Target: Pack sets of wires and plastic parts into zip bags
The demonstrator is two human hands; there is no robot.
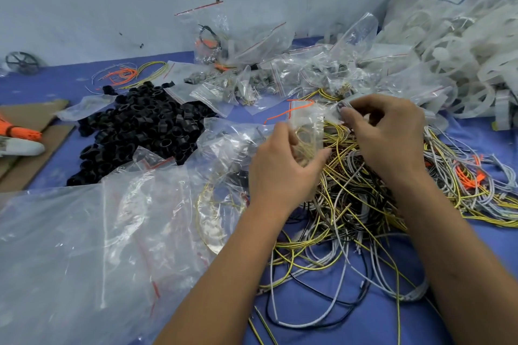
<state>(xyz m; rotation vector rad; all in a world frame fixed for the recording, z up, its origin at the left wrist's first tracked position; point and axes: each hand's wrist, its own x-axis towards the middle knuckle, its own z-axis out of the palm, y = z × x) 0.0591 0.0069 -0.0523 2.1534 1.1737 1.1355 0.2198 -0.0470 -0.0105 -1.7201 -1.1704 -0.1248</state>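
Both hands held one small zip bag [307,131] above the wire tangle [372,204]: the left hand [283,165] had its grip curled round the bag's lower body, where a coil of yellowish wire showed through the plastic, and the right hand [389,134] pinched the bag's upper edge between thumb and fingertips. Whether the seal was already pressed together could not be told; the fingers hid it.

Risk lay mostly in the mess beneath. Loose yellow, grey and black strands sat directly under the bag, and one could have snagged in the mouth and kept the zip from closing. A springy coil might have pushed back out if the left grip relaxed. Black plastic rings [140,129] lay heaped well to the left on the blue counter [420,302], so a reach for one could have dragged the empty bags [106,232] lying between.
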